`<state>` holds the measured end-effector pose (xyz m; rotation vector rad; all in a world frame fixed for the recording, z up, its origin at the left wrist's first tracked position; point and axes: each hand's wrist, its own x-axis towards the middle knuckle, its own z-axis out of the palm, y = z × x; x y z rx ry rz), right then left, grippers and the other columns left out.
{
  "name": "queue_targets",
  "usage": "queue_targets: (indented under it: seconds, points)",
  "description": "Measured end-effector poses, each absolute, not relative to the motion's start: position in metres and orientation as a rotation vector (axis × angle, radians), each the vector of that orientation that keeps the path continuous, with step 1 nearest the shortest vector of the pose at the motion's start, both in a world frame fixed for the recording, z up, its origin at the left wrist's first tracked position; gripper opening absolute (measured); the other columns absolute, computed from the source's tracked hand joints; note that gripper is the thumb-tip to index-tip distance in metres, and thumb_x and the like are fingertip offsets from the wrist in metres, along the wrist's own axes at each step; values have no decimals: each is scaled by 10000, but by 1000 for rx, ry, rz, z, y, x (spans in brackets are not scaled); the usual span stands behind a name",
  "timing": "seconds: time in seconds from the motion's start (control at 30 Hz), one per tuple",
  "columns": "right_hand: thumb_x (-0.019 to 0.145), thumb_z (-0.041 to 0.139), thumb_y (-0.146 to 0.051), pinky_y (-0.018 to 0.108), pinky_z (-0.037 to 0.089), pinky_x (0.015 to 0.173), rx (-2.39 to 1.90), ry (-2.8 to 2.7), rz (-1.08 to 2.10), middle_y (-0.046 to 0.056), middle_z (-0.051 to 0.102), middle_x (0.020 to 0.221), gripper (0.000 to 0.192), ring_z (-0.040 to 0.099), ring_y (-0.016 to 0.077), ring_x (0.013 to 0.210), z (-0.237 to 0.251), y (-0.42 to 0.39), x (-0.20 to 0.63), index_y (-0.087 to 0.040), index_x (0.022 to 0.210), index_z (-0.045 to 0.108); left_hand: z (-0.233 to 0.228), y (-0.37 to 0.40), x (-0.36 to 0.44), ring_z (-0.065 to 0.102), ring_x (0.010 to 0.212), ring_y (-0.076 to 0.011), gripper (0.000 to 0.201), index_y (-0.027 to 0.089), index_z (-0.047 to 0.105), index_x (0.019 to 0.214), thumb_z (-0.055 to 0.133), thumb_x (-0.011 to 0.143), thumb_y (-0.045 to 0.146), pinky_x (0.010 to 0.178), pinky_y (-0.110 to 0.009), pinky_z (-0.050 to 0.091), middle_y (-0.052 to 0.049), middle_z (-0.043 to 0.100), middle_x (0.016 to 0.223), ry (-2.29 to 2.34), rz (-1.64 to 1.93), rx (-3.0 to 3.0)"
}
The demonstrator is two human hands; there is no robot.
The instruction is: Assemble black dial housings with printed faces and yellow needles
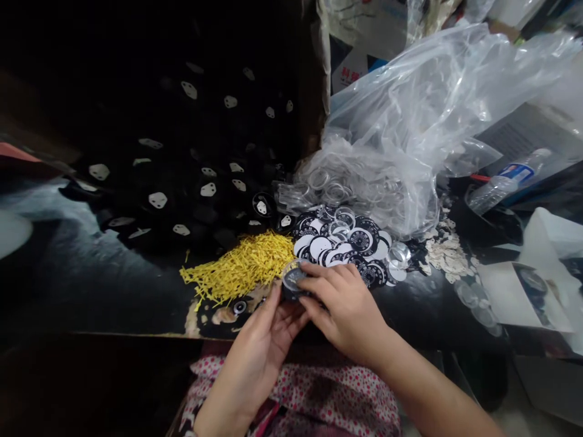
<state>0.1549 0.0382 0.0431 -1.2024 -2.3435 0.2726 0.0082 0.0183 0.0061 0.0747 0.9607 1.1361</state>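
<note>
— Nearest the body?
— Both hands meet over the desk [136, 303] edge. Left hand [264, 340] cupped half open beneath, right hand [341, 306] curled from above; fingertips of both pinch one small round clock part [291, 280], clear cover up, lying flat. It sits just ahead-left of the right hand.
— Beyond?
— Loose yellow strips [241, 267] left, a heap of printed dial discs [346, 246] right, both touching-close.
— Containers?
— Clear plastic bag [410, 133] behind the discs, slumped open, holding clear rings. Farther left, a dark pile of black casings [182, 170].
</note>
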Motion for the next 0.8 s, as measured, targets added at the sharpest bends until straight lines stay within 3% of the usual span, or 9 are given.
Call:
queue_targets:
  seconds: [0.07,0.2,0.33,0.43,0.63,0.8]
  points:
    - [959,548,-233,448,366,914,-1109,-2393,232,29,688,1245,147,593,229,1019,47,33,155,-204,1067,644,5,18,6,713,945,-199,276,213,754,979,752,784,410,806,-262,592,-72,749,1070,972,1146,180]
    - [967,529,-256,383,378,874,-1179,-2131,417,16,734,973,143,581,193,939,52,35,153,-217,1014,659,-1,14,7,666,1101,-243,304,237,752,1021,791,749,367,915,-302,556,-63,723,1164,984,1128,356]
    - [1016,381,-423,310,385,705,-1508,-1994,608,30,629,774,388,553,169,739,46,48,145,-188,807,608,-8,3,9,556,1275,-242,393,294,673,1220,682,845,412,1069,-350,447,-40,653,1323,1081,1081,729]
    - [1039,245,-378,296,335,645,-1549,-2037,574,4,554,646,471,481,149,615,39,52,138,-202,686,504,-8,-3,10,520,1314,-251,405,288,641,1267,623,881,411,1085,-365,427,-46,625,1364,1169,1049,919]
    - [1017,247,-276,289,324,627,-1426,-1999,509,9,530,612,421,480,153,595,28,49,119,-212,665,469,3,-4,6,537,1297,-265,342,282,689,1195,651,863,353,1098,-345,401,-59,663,1306,1313,1120,934]
    - [1008,372,-280,278,370,643,-1247,-2185,860,11,614,677,360,550,157,652,26,44,104,-204,698,539,-15,-43,-51,587,1231,-305,347,304,706,1156,648,844,444,1040,-406,463,-66,692,1251,1471,924,920]
